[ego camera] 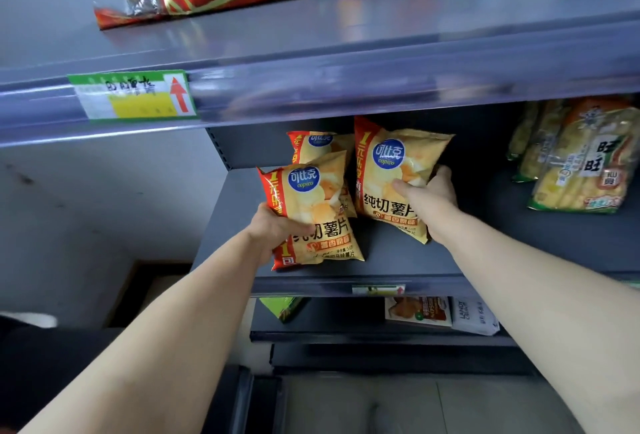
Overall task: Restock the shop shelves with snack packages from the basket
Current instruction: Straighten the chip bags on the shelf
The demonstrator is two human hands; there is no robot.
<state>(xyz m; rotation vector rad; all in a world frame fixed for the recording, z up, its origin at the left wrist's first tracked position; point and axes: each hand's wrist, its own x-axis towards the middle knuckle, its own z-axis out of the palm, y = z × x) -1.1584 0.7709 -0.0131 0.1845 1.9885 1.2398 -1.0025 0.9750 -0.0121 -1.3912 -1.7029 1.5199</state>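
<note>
While both hands are up at the shelf [485,253], we take the step in hand to be the placing of chip bags, two at once. The left hand [273,231] grasps the front bag [311,198] by its lower left corner, with the thumb across the face and the rest of the hand behind. The right hand [429,191] grasps the right bag [394,170], thumb on the front and fingers [439,173] curled round its right edge. Both bags stand nearly upright at the left end of the shelf, the right one set deeper in. A back bag [318,144] stands just behind the front one and is touched by neither hand. We cannot tell whether the front bag's lower edge rests on the shelf or hangs just above it, since the wide lens bends that corner. The next move, as we judge it, calls for seating each bag so it stands with its face outward, then letting go without tipping the row. The basket is out of view, so we cannot judge how much stock is left. The bags are yellow with a red strip down the left side and a blue round badge. They look puffed with air and glossy, so we expect them to be light, apt to slide, and easy to crush in a tight grip. Cracker packs [581,163] lie well apart to the right.
</note>
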